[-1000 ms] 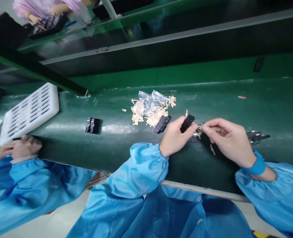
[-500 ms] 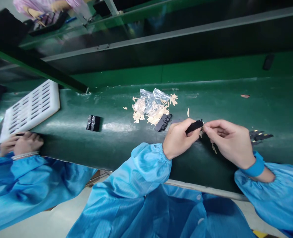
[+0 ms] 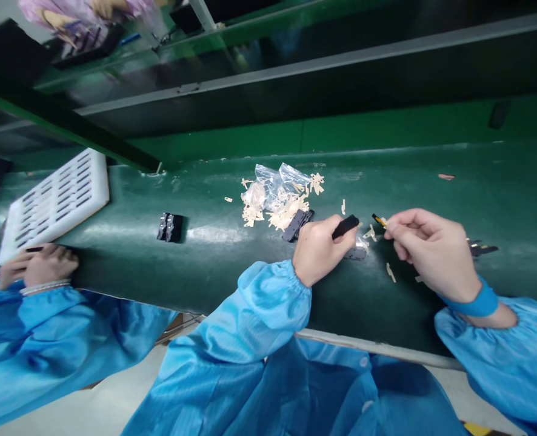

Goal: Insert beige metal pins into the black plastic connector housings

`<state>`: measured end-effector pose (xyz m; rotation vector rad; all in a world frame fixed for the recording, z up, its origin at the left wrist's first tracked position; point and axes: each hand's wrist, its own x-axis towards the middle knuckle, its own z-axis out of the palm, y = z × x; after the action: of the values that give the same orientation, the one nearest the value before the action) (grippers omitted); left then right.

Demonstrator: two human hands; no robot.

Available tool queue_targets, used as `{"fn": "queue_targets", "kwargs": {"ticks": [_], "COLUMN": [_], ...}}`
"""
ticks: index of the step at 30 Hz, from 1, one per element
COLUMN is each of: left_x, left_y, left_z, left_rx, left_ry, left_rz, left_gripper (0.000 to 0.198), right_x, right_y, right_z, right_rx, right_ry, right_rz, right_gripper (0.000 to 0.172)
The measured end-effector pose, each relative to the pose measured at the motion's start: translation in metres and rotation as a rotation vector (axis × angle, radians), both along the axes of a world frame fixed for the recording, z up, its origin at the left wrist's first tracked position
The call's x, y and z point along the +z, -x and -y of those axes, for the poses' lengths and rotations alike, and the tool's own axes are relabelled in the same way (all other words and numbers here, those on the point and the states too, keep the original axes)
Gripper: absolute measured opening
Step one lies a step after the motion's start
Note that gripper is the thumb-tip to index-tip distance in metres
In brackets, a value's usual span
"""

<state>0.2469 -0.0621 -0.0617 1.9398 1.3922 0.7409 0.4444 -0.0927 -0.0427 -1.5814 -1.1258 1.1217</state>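
Head view: the left hand (image 3: 320,251) grips a black plastic connector piece (image 3: 345,226) in a narrow pinch, its end projecting upper right. The right hand (image 3: 432,251) holds a small gold-tipped pin (image 3: 379,220) in a narrow fingertip pinch, near the black piece but apart from it. Clear plastic bags (image 3: 277,184) and beige strips (image 3: 286,212) lie on the green bench (image 3: 409,181) above the hands. A black connector block (image 3: 170,228) sits left of centre. A white slotted tray (image 3: 101,188) lies at left, a co-worker's hands (image 3: 36,267) below it.

Factory assembly line with green conveyor belt (image 3: 123,260) and blue smocks (image 3: 250,315)
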Motion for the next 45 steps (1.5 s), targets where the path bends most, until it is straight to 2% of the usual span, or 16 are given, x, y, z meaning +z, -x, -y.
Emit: {"fn": "queue_targets", "kwargs": {"ticks": [2, 5, 8, 11, 13, 15, 19, 21, 23, 27, 36, 38, 42, 43, 45], "left_x": [-0.001, -0.003, -0.003, -0.001, -0.001, -0.001, -0.002, -0.002, -0.001, -0.001, -0.005, -0.003, 0.005, 0.007, 0.008], "left_y": [0.0, 0.001, 0.002, 0.002, 0.002, 0.001, 0.001, 0.001, 0.001, 0.0, -0.001, 0.0, 0.004, 0.005, 0.006], "left_z": [0.0, 0.0, -0.001, -0.001, -0.001, 0.0, 0.002, 0.003, 0.005, 0.006, 0.009, 0.007, 0.001, -0.001, -0.002], "left_rx": [-0.066, -0.082, -0.089, -0.155, -0.178, -0.163, -0.109, -0.117, -0.14, -0.161, -0.162, -0.155, -0.015, 0.024, 0.063], "left_ry": [-0.005, 0.026, 0.074, 0.124, 0.138, 0.124, 0.093, 0.073, 0.047, 0.018, 0.073, 0.085, 0.094, 0.086, 0.055], "left_rz": [-0.027, 0.028, 0.172, 0.254, 0.238, 0.199, 0.155, 0.157, 0.161, 0.169, 0.188, 0.197, 0.251, 0.263, 0.272], "left_gripper": [0.034, 0.012, 0.028, 0.028, 0.025, 0.02, 0.014, 0.011, 0.012, 0.013, 0.01, 0.009, 0.01, 0.011, 0.011], "right_x": [0.0, -0.003, -0.008, -0.012, -0.013, -0.013, -0.01, -0.009, -0.01, -0.012, -0.01, -0.01, -0.011, -0.012, -0.015], "right_y": [0.0, 0.0, -0.001, -0.003, -0.003, -0.003, 0.0, 0.001, 0.002, 0.002, 0.006, 0.003, -0.009, -0.011, -0.013], "right_z": [-0.001, -0.001, 0.001, 0.003, 0.005, 0.007, 0.011, 0.011, 0.012, 0.011, 0.013, 0.011, 0.001, -0.001, -0.005], "right_rx": [0.022, 0.065, 0.112, 0.162, 0.202, 0.206, 0.15, 0.215, 0.273, 0.266, 0.293, 0.261, 0.009, -0.011, 0.051], "right_ry": [0.001, -0.021, -0.039, -0.051, -0.077, -0.158, -0.423, -0.451, -0.417, -0.409, -0.464, -0.466, -0.409, -0.384, -0.362], "right_rz": [0.028, 0.063, 0.091, 0.123, 0.17, 0.289, 0.575, 0.575, 0.526, 0.527, 0.563, 0.565, 0.604, 0.611, 0.641], "right_gripper": [0.02, 0.023, 0.024, 0.022, 0.019, 0.013, 0.01, 0.006, 0.009, 0.011, 0.011, 0.011, 0.013, 0.014, 0.016]}}
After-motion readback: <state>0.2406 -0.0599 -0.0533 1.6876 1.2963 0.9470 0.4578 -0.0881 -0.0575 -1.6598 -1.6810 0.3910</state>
